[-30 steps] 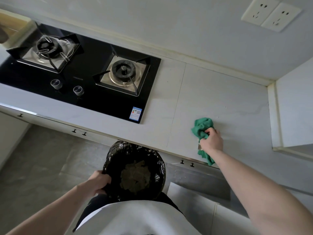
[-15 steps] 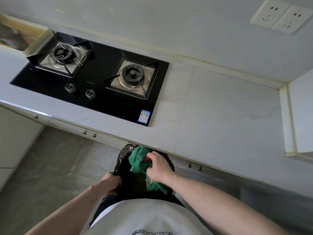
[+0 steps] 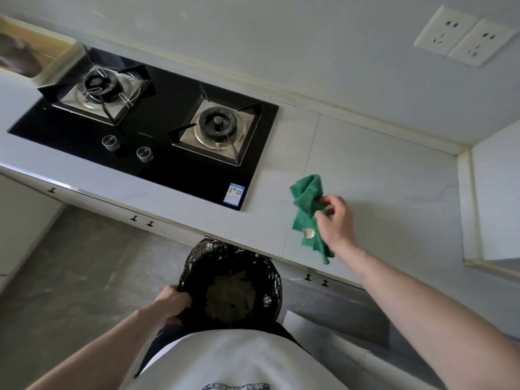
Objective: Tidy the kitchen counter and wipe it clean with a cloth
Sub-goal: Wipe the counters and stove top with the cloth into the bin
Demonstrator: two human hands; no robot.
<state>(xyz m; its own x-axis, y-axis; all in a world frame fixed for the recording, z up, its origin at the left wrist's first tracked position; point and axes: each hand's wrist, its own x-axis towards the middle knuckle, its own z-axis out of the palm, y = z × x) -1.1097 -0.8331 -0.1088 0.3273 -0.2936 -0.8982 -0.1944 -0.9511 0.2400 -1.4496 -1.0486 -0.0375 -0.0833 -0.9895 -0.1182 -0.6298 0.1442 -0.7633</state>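
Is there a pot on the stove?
No, both burners of the stove are bare; the only things held are the green cloth in the right hand and the bin in the left hand.

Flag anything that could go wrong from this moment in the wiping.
The right hand pinches the crumpled green cloth loosely, with a tail past the pale counter edge; it might slip to the floor. The left hand holds the black-lined round bin by one side of its rim; it could tip and spill the scraps.
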